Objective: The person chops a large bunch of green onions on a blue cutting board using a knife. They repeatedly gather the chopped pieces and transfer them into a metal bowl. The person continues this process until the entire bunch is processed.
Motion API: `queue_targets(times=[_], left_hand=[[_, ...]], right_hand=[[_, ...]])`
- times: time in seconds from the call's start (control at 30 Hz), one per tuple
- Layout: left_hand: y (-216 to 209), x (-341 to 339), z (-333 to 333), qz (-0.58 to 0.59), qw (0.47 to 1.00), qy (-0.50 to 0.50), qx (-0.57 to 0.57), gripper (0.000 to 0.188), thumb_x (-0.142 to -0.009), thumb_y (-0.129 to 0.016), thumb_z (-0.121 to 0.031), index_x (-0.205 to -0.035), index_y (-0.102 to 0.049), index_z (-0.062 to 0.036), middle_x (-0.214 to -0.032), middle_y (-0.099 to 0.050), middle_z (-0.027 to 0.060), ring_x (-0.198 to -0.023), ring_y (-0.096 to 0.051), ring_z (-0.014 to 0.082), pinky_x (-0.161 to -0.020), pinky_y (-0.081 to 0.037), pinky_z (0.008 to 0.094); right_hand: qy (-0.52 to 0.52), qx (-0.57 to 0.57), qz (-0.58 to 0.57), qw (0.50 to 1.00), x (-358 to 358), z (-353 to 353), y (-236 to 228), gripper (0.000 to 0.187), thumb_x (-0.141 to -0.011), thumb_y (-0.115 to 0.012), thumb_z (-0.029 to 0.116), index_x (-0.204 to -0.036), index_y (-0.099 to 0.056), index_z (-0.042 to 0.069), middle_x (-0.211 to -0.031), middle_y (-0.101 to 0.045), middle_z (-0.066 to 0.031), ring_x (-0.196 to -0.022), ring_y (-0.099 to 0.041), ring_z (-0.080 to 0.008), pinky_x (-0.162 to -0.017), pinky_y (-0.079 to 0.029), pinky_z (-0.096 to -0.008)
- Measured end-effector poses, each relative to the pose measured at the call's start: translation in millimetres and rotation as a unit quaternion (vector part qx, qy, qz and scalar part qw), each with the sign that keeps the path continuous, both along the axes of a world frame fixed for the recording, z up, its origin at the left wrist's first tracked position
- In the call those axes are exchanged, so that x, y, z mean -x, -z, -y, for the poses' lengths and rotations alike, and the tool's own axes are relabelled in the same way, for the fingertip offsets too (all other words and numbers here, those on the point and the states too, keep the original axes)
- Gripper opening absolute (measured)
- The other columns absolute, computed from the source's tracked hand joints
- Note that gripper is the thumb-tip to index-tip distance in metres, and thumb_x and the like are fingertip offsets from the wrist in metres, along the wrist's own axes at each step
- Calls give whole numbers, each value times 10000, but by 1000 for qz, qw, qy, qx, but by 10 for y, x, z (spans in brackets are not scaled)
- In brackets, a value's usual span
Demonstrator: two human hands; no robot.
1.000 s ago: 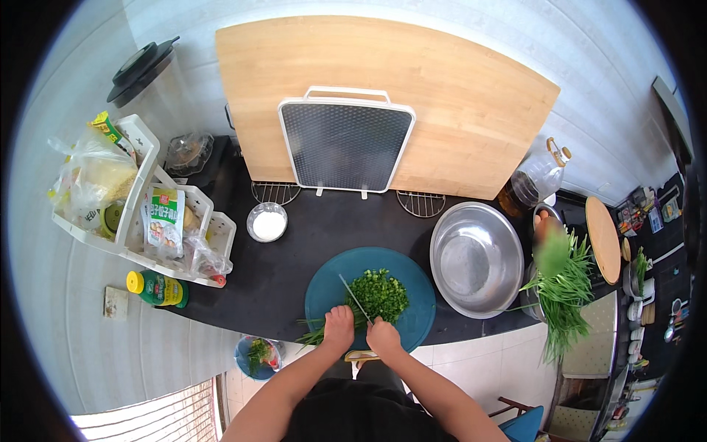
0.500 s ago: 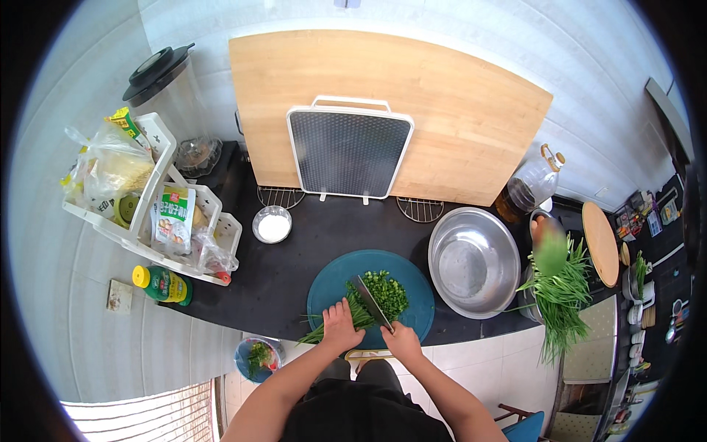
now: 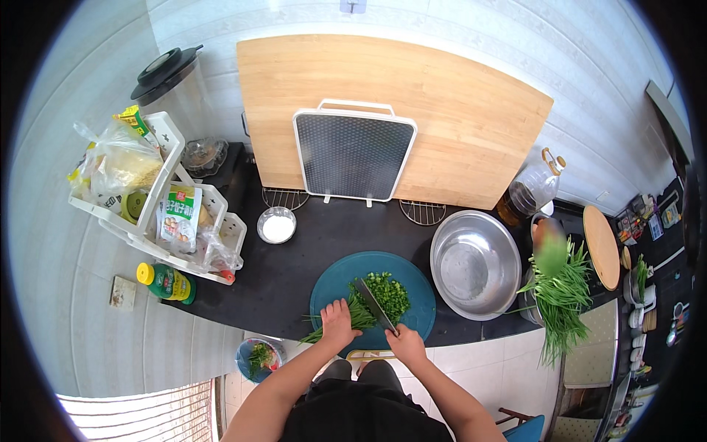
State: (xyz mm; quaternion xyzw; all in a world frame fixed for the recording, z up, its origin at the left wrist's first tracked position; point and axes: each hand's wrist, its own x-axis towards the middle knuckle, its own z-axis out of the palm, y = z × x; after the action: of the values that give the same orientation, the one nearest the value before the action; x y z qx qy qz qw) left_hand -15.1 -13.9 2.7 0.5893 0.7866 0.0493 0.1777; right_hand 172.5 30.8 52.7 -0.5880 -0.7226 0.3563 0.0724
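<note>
1. Since a second ago, our long grey metal knife (image 3: 376,303) has turned from edge-on to show its flat face.
2. Our right hand (image 3: 408,346) grips its handle end, the safe hold on a stiff, likely weighty tool; our left hand (image 3: 336,324), fingers spread, rests on thin green stalks (image 3: 360,314), likely light, soft, slippery.
3. Stalks and bright, finely chopped green pieces (image 3: 392,295) flank it on the round teal board (image 3: 336,272).

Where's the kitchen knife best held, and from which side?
Likely by the handle, from the near right: the knife slants over the chopped greens, blade pointing away leftward, handle toward the right hand, which holds it. Left is worse: the left hand lies over long stems beside the blade.
</note>
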Motion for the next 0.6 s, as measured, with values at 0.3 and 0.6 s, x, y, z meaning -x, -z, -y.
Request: queue_targets(times=[0.3, 0.6], left_hand=[[90, 24, 41, 34, 996, -5, -77, 923, -693, -701, -517, -1314, -370, 80, -1243, -471, 175, -1184, -410, 326, -1029, -288, 459], [170, 57, 105, 123, 980, 1, -158, 533, -744, -713, -259, -1162, -557, 34, -1118, -566, 157, -1037, -527, 326, -887, -451, 385]], right_hand=[[-21, 20, 22, 999, -11, 6, -106, 353, -851, -574, 352, -780, -568, 7, -721, -631, -227, -727, -612, -429, -676, -487, -495], [-81, -17, 24, 996, 34, 72, 38, 333, -872, -556, 345, -805, -551, 19, -712, -637, -204, -694, -613, -417, -630, -485, -501]])
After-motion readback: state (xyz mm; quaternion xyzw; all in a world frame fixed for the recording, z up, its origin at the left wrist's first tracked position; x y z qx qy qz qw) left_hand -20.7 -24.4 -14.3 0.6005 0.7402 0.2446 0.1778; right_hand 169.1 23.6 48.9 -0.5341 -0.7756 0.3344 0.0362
